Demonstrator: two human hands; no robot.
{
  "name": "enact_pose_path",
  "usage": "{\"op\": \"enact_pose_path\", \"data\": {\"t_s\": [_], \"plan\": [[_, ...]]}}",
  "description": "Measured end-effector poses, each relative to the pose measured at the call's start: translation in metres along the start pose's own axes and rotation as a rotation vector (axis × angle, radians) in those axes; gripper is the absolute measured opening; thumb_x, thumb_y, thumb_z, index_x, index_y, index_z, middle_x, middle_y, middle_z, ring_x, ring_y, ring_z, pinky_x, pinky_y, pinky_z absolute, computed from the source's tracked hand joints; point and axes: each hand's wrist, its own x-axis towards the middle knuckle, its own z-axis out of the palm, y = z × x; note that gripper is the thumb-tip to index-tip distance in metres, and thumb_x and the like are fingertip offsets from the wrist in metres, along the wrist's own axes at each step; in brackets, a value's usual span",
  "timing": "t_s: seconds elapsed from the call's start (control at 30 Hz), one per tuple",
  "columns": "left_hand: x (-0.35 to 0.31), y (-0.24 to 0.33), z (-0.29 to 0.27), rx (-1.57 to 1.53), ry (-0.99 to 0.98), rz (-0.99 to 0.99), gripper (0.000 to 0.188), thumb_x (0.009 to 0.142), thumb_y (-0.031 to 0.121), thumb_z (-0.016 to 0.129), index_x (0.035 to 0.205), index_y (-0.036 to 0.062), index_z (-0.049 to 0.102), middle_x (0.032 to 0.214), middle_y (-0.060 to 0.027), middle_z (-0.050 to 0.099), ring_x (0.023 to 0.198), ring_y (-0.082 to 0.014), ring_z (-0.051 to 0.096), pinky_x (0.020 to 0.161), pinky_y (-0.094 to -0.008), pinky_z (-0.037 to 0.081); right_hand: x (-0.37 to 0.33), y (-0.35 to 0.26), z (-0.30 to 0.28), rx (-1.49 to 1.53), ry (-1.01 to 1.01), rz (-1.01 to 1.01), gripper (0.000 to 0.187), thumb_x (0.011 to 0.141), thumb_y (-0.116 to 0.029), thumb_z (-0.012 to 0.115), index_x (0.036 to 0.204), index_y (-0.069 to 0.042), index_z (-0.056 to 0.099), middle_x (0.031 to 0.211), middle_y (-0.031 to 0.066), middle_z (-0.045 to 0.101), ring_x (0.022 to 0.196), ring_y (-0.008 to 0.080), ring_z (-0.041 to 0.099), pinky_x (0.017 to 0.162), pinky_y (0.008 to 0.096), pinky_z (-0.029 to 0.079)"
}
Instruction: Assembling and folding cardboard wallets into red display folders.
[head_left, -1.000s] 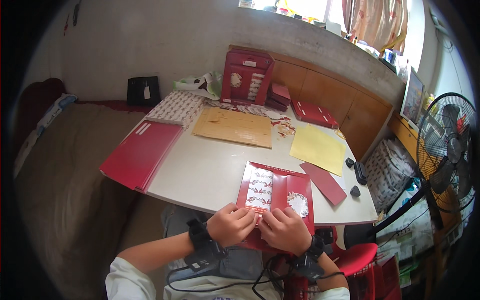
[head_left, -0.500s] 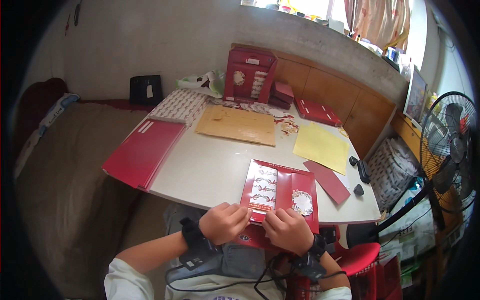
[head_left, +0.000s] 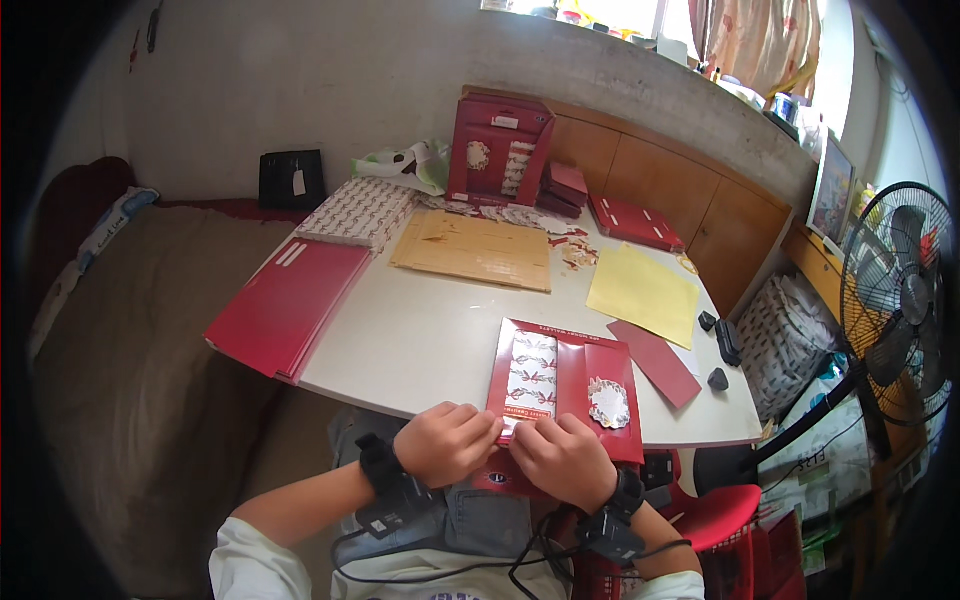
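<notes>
A flat red card pack [head_left: 572, 375] lies at the table's near edge, with a white leaf-patterned panel on its left and a pale wreath cutout [head_left: 608, 402] on its right. At its near side, my left hand [head_left: 447, 445] is closed, fingertips pressed on the pack's lower left edge. My right hand [head_left: 566, 458] is closed on the same edge, just right of the left one. A red flap [head_left: 497, 478] with a small round emblem hangs below, toward my lap. The fingers hide the fold between them.
A red stack [head_left: 290, 305] and patterned sheets [head_left: 355, 212] lie left. Brown cardboard [head_left: 475, 248], yellow paper [head_left: 643, 293] and a dark red strip [head_left: 655, 365] are on the table [head_left: 420, 340]. A red display box [head_left: 497, 150] stands behind; a black fan [head_left: 905, 300] is at right.
The pack has shifted slightly to the right. My right hand has moved a little left, nearer the left hand. My left hand has barely moved.
</notes>
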Motion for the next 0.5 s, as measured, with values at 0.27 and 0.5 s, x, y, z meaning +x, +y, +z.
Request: {"op": "enact_pose_path", "data": {"t_s": [0.27,0.5], "plan": [[-0.002,-0.0003,0.0018,0.065,0.018,0.1,0.023,0.073,0.008,0.065,0.092,-0.0045,0.067,0.095,-0.0093,0.064,0.081,-0.0185,0.063,0.074,-0.0292,0.051,0.0033,-0.0015,-0.0011,0.002,0.001,0.01,0.008,0.077,-0.016,0.059,0.076,-0.008,0.061,0.074,0.0008,0.05,0.071,0.0137,0.054,0.059,0.027,0.042],[0.0001,-0.0002,0.0026,0.054,0.044,0.081,0.023,0.073,0.01,0.067,0.092,-0.0032,0.067,0.094,-0.0088,0.064,0.079,-0.018,0.063,0.072,-0.0289,0.051,-0.0026,0.0019,-0.003,-0.029,-0.006,0.012,0.008,0.078,-0.016,0.059,0.08,-0.009,0.062,0.077,0.0007,0.052,0.072,0.0133,0.055,0.059,0.027,0.042]]}}
